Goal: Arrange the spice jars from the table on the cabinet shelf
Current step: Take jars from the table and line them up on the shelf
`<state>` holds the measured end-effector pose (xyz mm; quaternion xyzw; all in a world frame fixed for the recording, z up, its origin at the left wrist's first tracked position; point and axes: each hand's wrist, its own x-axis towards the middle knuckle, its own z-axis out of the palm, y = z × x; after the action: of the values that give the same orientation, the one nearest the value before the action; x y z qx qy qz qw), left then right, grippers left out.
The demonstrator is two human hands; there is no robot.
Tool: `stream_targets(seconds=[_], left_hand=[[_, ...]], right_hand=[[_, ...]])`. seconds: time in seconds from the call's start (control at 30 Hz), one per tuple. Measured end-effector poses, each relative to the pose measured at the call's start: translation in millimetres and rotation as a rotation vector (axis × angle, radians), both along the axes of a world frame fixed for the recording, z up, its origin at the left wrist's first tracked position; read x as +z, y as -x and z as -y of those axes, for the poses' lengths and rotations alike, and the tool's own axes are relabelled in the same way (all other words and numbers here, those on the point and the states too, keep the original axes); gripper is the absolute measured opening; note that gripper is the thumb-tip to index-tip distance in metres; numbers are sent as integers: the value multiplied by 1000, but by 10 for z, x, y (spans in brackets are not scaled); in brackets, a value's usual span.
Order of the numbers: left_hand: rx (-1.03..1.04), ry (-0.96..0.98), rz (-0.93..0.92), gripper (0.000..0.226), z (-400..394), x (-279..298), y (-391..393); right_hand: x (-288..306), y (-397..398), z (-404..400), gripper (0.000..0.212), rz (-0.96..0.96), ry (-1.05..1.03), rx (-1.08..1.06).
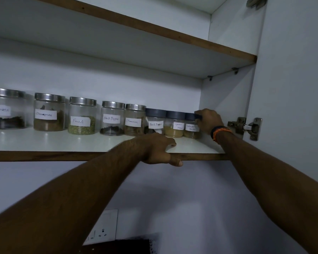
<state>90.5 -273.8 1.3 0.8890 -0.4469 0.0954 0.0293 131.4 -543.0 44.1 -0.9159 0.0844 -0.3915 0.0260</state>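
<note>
A row of labelled spice jars stands at the back of the white cabinet shelf (62,143). Steel-lidded ones run from the left: cloves (6,109), cinnamon (49,112), fennel (82,116), black pepper (112,119), a second cinnamon (134,121). Dark-lidded jars follow: black pepper (155,121), garam masala (174,124) and coriander powder (191,126) at the far right. My right hand (208,121) grips the coriander powder jar at its lid and right side. My left hand (158,149) rests on the shelf's front edge, fingers on top, thumb below, holding no jar.
An upper shelf (154,33) hangs over the jars. The cabinet's right wall (226,99) stands just beyond the last jar, with a metal door hinge (246,127) on it. A wall socket (104,228) sits below the shelf. The shelf's front strip in front of the jars is bare.
</note>
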Motion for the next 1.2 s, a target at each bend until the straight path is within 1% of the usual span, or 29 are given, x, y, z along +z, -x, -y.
stream_targets(seconds=[0.07,0.33,0.5,0.57,0.63,0.7,0.77,0.8,0.9,0.97,1.03,1.1,1.2], left_hand=[[4,0,-1,83,2,0,-1],[0,-3,24,84,10,-8,-38],[-10,12,38,83,9,-11,-39],[-16,13,61,82,3,-6,-35],[-13,-2,128,80,-5,-9,-25],[-2,-8,263,75,-29,-47,8],[8,8,395,69,-62,-101,37],[10,15,423,66,-82,-120,62],[29,19,361,63,-153,-159,140],[41,-9,328,62,-207,-197,176],[50,-4,296,60,-301,-229,249],[51,15,310,56,-402,-239,318],[61,47,363,56,-598,-247,481]], right_hand=[[4,26,2,28,-22,-34,-22],[10,103,8,28,-74,-90,-52],[-50,164,-87,23,-30,-134,-23],[-111,221,-180,24,-2,-156,-3],[-181,297,-305,29,32,-160,32],[-258,395,-456,32,41,-143,84],[-330,485,-612,28,28,-155,129],[-361,532,-687,27,22,-173,141],[-446,694,-900,37,41,-221,155],[-481,796,-1029,35,64,-197,180],[-507,907,-1154,28,87,-167,222],[-522,994,-1285,21,110,-140,256],[-514,1114,-1514,25,112,-119,302]])
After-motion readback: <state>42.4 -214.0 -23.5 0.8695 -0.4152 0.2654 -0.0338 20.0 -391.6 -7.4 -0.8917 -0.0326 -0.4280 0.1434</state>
